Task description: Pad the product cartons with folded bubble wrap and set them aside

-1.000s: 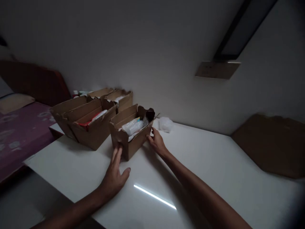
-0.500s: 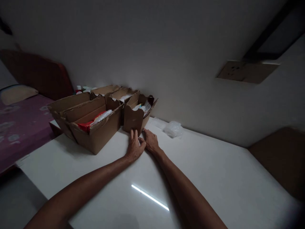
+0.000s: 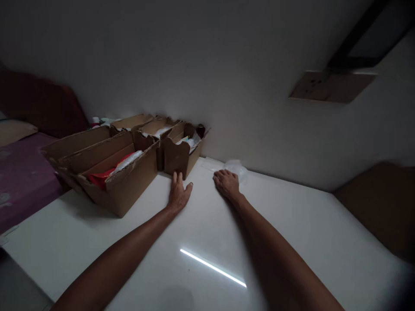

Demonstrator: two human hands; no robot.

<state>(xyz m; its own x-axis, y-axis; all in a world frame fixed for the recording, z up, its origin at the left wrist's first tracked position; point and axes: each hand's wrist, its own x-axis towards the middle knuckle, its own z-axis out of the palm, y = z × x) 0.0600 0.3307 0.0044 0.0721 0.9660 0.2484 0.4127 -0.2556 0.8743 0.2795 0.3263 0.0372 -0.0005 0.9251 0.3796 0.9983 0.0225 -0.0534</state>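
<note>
Box sits at 12 o'clock of my open left hand; my right hand, loosely open, rests on the worktop.

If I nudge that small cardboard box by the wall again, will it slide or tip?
The small box would probably slide: the white table looks glossy, mirroring a light strip. It stands tall and narrow, so a high push might tip it. Thin cardboard and light-looking packets suggest little weight. The left hand rests at its base.

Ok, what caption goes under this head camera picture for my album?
Left hand flat beside a small brown cardboard box, right hand reaching a clear crumpled plastic bag on the white table.
</note>
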